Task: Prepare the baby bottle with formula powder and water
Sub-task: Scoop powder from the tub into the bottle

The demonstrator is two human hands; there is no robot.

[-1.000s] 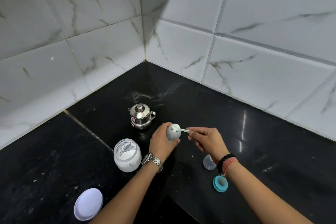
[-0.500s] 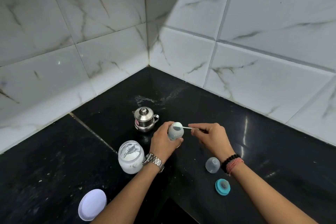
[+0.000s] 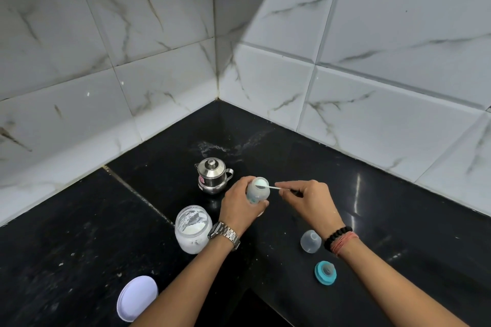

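The pot (image 3: 212, 178) stands far on the counter (image 3: 398, 215); the jar (image 3: 193, 229) sits nearer, its lid (image 3: 137, 298) nearest left. Cap (image 3: 310, 241) and ring (image 3: 325, 272) lie right.

Left hand (image 3: 240, 207) gripping bottle (image 3: 257, 191), right hand (image 3: 309, 200) tipping scoop (image 3: 267, 187) in

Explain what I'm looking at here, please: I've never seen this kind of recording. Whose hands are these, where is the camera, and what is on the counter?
There is no machine: a person works bare-handed, filmed by a wide-angle camera on their head, looking down. The left hand grips an open baby bottle. The right hand holds a small white scoop at the bottle's mouth. On the black counter stand a lidded steel pot and an open jar of white powder; its white lid lies nearer the camera. By the right wrist lie a clear cap and a teal ring.
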